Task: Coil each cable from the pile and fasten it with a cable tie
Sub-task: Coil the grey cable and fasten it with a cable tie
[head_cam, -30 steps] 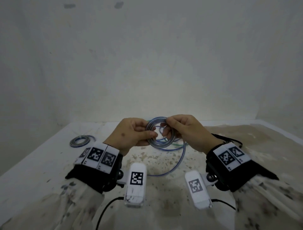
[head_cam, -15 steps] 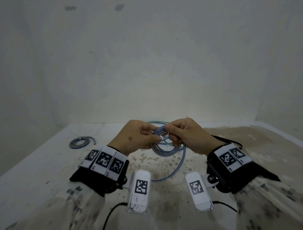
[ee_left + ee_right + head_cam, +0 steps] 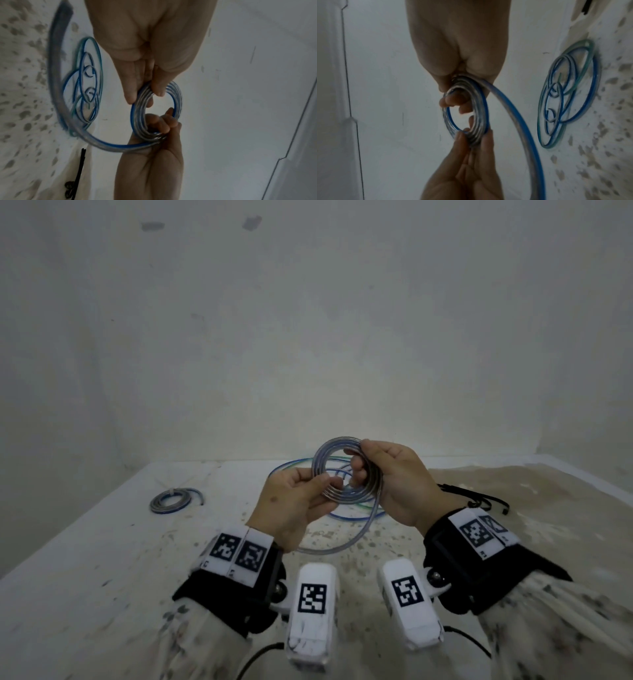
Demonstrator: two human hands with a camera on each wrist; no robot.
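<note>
A clear cable with a blue stripe is wound into a small coil (image 3: 329, 447) that I hold above the table between both hands. My left hand (image 3: 325, 487) pinches its lower left rim between thumb and fingers (image 3: 130, 97). My right hand (image 3: 356, 463) grips the right rim, with fingers (image 3: 452, 101) curled through the ring. The coil (image 3: 482, 108) stands nearly upright. Its loose tail (image 3: 346, 544) hangs in an arc down to the table. The pile of thin blue and green cables (image 3: 291, 469) lies behind the hands.
A finished coil (image 3: 171, 500) lies at the left of the stained white table (image 3: 102, 542). Black cable ties (image 3: 479, 497) lie at the right, behind my right wrist. A wall stands close behind the table.
Both hands have lifted the coil and tipped it more upright. My left hand has slid to its lower left rim and my right hand to its right rim.
</note>
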